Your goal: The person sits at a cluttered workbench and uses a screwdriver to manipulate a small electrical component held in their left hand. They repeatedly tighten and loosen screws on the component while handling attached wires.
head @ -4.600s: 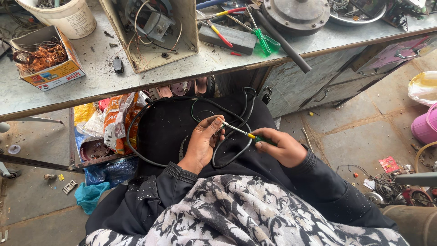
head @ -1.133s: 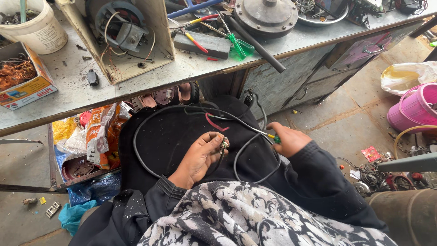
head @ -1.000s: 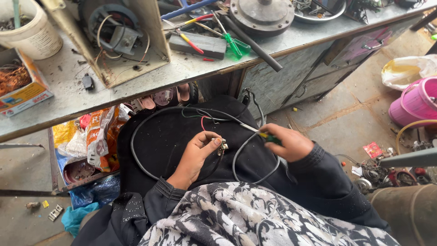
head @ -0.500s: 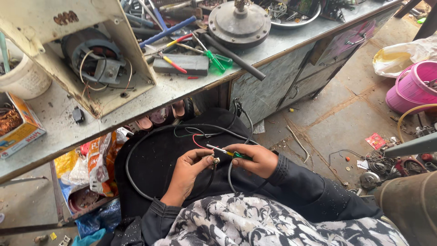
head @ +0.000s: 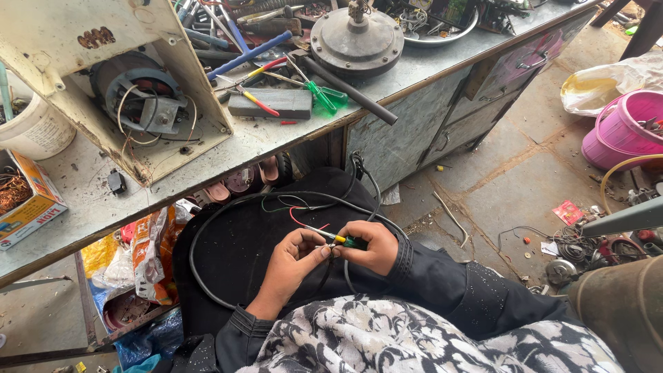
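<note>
My left hand point(head: 293, 259) pinches the small plug point(head: 326, 246) at the end of the black cable point(head: 207, 228), and my right hand point(head: 373, 245) closes on a green-handled screwdriver point(head: 338, 239) whose tip meets the plug, both hands together over my lap, just below the bench point(head: 421, 69) edge. The cable looks light and limp, its thin wires fragile, so I judge the plug body the safest hold. Open room lies right of the bench, over the floor.

On the workbench point(head: 428, 65) I see a round metal motor housing point(head: 356, 43), a green-handled screwdriver point(head: 319, 93), a grey block point(head: 270, 103) and an open motor casing point(head: 131, 103). I note a pink bucket point(head: 621, 128) on the floor.
</note>
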